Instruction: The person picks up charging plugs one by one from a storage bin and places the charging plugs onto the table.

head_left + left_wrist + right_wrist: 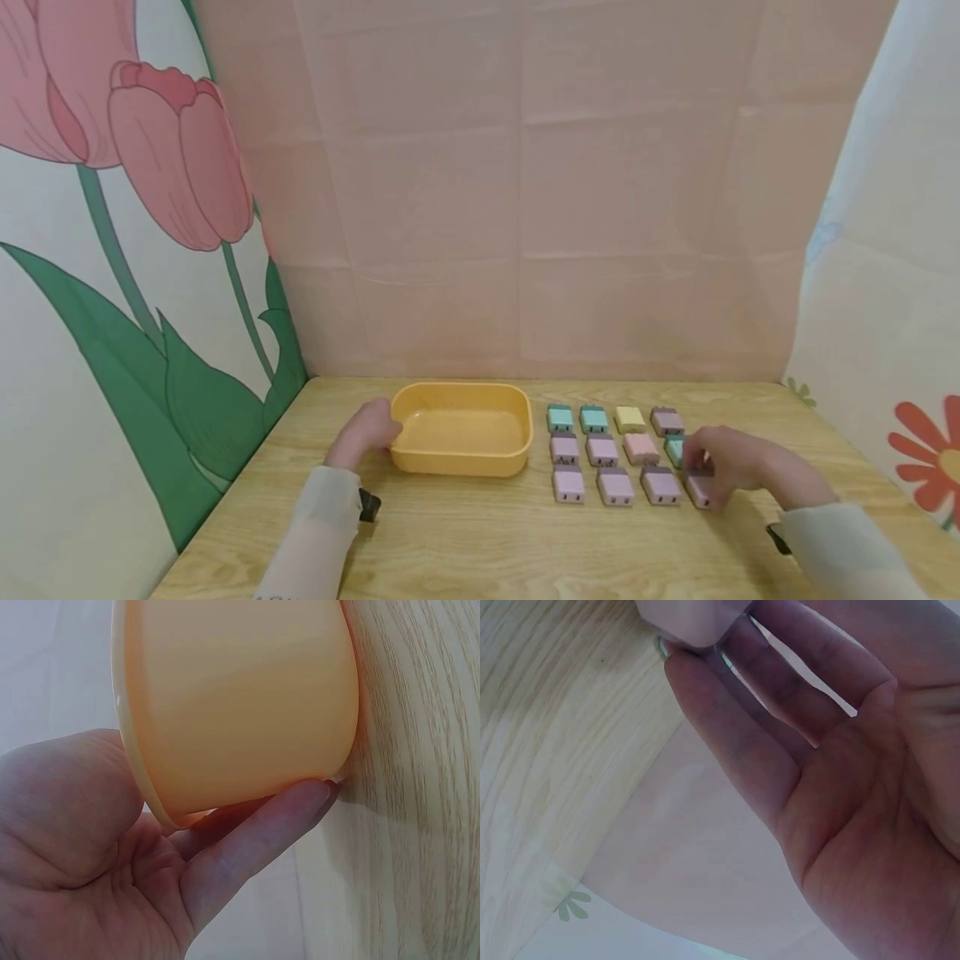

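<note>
My left hand [372, 427] grips the left end of a yellow plastic tub [461, 463]. In the left wrist view its thumb lies over the rim and its fingers [259, 840] press against the outer wall. My right hand [726, 461] is at the front right corner of several small wall chargers set out in rows. It holds the lilac charger [699, 492] at the right end of the front row, partly hidden by the fingers. In the right wrist view that pale charger shows at the fingertips [681, 666]. Close behind it is a teal charger [674, 451], partly covered by the hand.
Other chargers stand right of the tub: teal ones [560, 417], a yellow one [629, 419], a pink one [641, 448] and lilac ones [615, 486]. All are on a wood-grain table [465, 542]. A pink cloth [517, 208] hangs behind, with flower-printed sheets at both sides.
</note>
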### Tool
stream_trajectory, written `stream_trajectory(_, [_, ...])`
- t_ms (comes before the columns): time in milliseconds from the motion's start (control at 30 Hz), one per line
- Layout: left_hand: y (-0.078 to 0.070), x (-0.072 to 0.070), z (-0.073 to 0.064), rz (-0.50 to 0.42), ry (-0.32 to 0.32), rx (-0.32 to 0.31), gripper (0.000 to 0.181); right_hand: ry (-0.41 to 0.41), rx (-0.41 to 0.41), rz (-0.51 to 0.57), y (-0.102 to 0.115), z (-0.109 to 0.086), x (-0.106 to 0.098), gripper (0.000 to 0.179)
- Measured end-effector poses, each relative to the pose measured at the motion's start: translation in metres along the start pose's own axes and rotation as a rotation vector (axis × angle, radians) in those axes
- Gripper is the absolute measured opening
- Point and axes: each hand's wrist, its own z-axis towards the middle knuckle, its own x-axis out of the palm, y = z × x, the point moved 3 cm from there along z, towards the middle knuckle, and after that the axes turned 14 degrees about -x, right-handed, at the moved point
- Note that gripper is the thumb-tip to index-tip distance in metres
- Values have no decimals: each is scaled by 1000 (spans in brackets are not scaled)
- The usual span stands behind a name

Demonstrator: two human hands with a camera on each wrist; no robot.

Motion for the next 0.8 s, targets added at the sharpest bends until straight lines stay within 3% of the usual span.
stream_trajectory(800, [-2,-2,-4,24,-25,29,15,2,18,26,6,0,-1,45])
